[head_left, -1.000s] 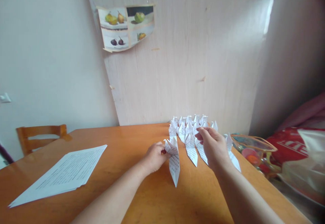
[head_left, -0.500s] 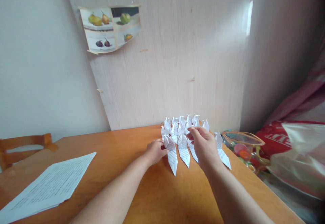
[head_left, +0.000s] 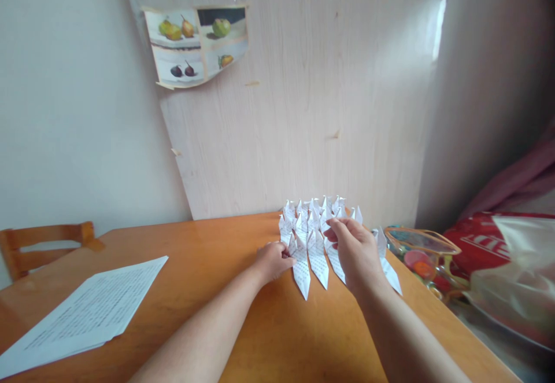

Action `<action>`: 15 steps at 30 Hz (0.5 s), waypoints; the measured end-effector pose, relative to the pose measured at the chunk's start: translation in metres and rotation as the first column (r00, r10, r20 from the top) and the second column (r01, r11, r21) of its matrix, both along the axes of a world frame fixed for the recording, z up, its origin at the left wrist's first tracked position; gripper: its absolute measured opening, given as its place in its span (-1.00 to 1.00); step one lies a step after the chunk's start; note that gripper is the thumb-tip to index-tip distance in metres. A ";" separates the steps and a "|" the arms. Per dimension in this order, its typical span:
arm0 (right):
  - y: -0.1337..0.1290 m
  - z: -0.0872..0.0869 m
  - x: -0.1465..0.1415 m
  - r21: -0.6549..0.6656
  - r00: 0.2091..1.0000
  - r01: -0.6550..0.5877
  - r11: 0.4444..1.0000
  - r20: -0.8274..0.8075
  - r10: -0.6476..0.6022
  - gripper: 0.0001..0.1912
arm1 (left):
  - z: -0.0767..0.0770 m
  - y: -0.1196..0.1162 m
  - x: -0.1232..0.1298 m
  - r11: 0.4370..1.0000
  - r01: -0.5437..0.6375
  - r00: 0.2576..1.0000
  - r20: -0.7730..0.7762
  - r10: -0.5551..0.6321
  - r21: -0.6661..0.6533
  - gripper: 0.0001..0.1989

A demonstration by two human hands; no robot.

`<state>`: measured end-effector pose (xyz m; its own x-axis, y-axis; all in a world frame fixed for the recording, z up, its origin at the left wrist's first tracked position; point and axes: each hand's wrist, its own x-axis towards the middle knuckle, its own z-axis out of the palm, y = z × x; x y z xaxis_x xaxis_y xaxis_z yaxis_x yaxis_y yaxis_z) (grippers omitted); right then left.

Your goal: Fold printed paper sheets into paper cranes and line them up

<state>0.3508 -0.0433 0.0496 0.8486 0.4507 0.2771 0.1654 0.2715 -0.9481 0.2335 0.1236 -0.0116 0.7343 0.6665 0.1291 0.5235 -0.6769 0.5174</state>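
Several folded paper cranes stand in rows on the wooden table, printed text on their white paper. My left hand (head_left: 275,261) is closed at the left side of the front-left crane (head_left: 302,273), its fingertips against that paper. Over the front row, my right hand (head_left: 355,247) has its thumb and fingers pressed together near another crane (head_left: 336,260), which it partly hides; what its fingertips hold, if anything, cannot be made out. Between the two hands sits a further crane (head_left: 319,264). One more crane (head_left: 389,270) lies right of my right wrist, partly covered.
A stack of printed sheets (head_left: 91,313) lies on the table (head_left: 195,337) at the left. A wooden chair (head_left: 47,235) is beyond it. Off the right edge are a clear bag of colourful items (head_left: 420,264) and a red bag (head_left: 477,244). A board (head_left: 295,111) stands behind.
The whole view has shifted slightly, so the table and cranes appear a little further right. Both hands keep nearly the same places beside the cranes.
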 end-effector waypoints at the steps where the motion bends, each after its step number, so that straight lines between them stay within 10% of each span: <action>1: 0.000 0.000 0.000 -0.003 1.000 0.000 1.000 0.000 0.000 -0.73 | -0.001 0.000 0.000 1.000 0.001 1.000 0.001 -0.001 0.000 -0.90; 15: 0.001 -0.004 0.001 -0.004 1.000 0.001 1.000 0.002 -0.001 -0.73 | -0.010 0.006 0.001 1.000 0.008 1.000 0.015 -0.008 0.004 -0.85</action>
